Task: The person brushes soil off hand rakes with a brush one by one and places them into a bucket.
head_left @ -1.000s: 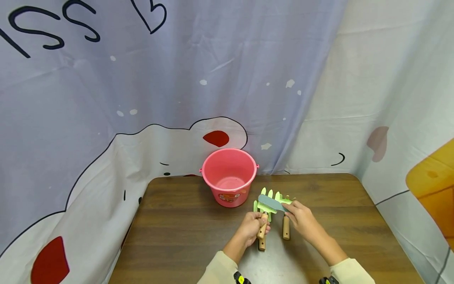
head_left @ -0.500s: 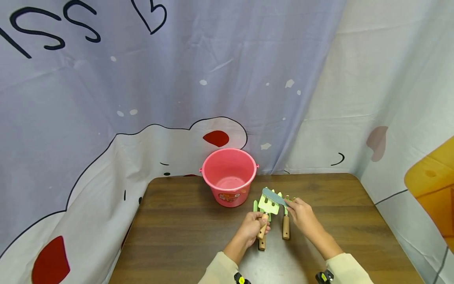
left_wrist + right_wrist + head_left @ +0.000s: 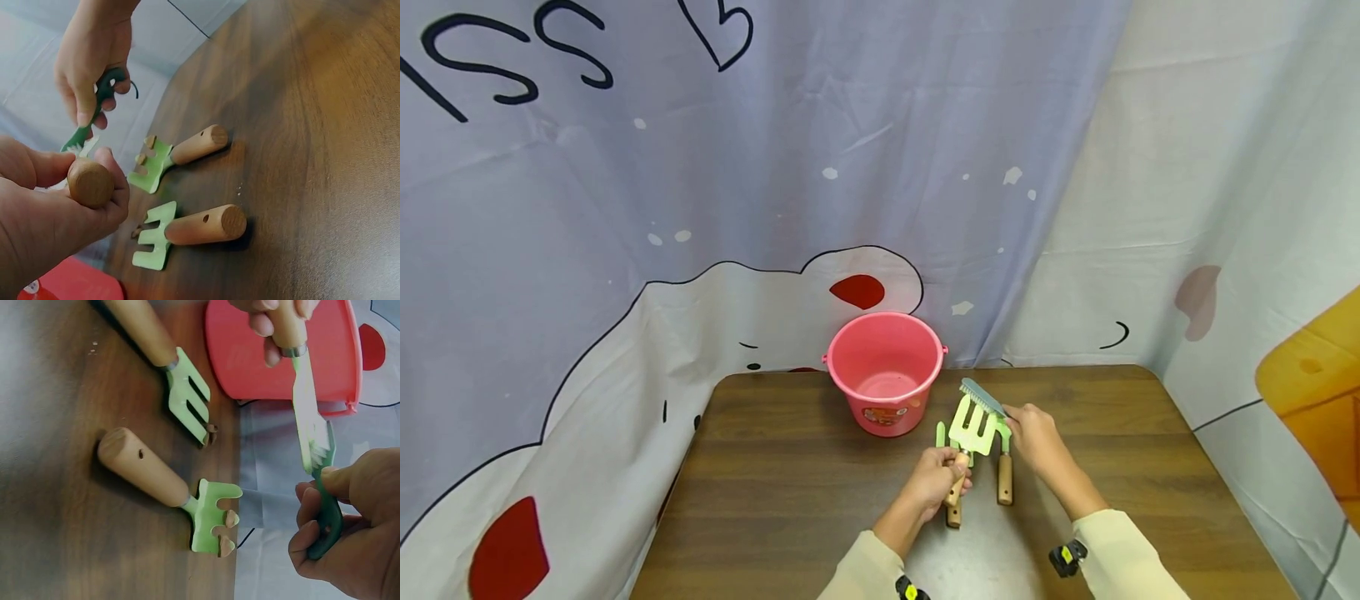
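Note:
My left hand (image 3: 931,481) grips the wooden handle of a light green hand fork (image 3: 972,429), raised over the table with its tines pointing away. My right hand (image 3: 1036,437) holds a grey-green brush (image 3: 981,397) by its handle, bristles against or very near the tine ends. In the right wrist view the white bristles (image 3: 320,447) meet the fork's edge. Below lie a second green fork (image 3: 187,394) and a small green rake (image 3: 209,512), both wooden-handled. Brown clumps (image 3: 225,545) sit on the rake's teeth, and a brown bit is at the second fork's tip.
A pink bucket (image 3: 883,421) stands upright at the table's back edge, left of the tools. Behind the brown wooden table (image 3: 775,500) hangs a printed curtain (image 3: 925,125). Small pale specks (image 3: 239,187) show on the tabletop.
The brush in my right hand has moved away from me along the fork, from across its tines to their far ends. More of the fork's face shows now. My left hand has barely moved.

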Demonstrator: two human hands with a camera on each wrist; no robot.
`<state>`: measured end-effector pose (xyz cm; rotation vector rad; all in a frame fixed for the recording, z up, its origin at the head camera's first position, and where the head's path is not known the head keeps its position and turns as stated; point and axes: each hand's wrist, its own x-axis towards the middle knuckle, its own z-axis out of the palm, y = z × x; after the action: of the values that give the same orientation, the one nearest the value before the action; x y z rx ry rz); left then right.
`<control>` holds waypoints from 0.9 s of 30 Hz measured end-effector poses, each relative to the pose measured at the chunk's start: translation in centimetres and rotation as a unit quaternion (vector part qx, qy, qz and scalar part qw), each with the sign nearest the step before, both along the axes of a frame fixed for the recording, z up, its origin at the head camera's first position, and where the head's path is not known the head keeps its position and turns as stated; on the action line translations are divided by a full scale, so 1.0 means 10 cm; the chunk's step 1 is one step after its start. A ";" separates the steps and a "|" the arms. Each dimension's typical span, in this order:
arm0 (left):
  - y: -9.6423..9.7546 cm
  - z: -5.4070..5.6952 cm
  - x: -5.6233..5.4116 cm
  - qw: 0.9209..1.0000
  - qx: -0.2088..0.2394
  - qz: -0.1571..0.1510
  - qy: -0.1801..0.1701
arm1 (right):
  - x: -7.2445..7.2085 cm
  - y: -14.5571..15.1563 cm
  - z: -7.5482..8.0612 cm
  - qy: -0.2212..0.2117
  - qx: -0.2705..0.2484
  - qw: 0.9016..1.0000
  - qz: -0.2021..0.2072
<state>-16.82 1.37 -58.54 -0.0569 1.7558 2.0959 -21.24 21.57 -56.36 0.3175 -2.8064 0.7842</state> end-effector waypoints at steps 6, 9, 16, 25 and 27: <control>0.03 0.01 0.01 1.000 -0.010 -0.003 0.007 | -0.08 -0.02 0.05 -0.023 -0.004 1.000 -0.005; 0.02 0.02 0.00 1.000 -0.013 -0.004 0.010 | -0.10 0.01 0.10 -0.029 -0.013 0.999 -0.014; 0.00 0.01 -0.01 1.000 -0.017 0.001 0.007 | -0.06 0.14 0.20 -0.017 -0.031 0.999 -0.026; 0.00 0.02 -0.02 1.000 -0.005 0.011 0.005 | 0.13 0.24 0.17 0.006 -0.016 1.000 -0.009; -0.01 0.02 -0.02 1.000 -0.009 0.008 0.009 | 0.18 0.23 0.14 0.015 -0.010 1.000 -0.006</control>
<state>-17.02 1.27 -58.32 -0.0572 1.7906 2.0998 -19.47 23.86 -54.94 0.3074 -2.7683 0.7988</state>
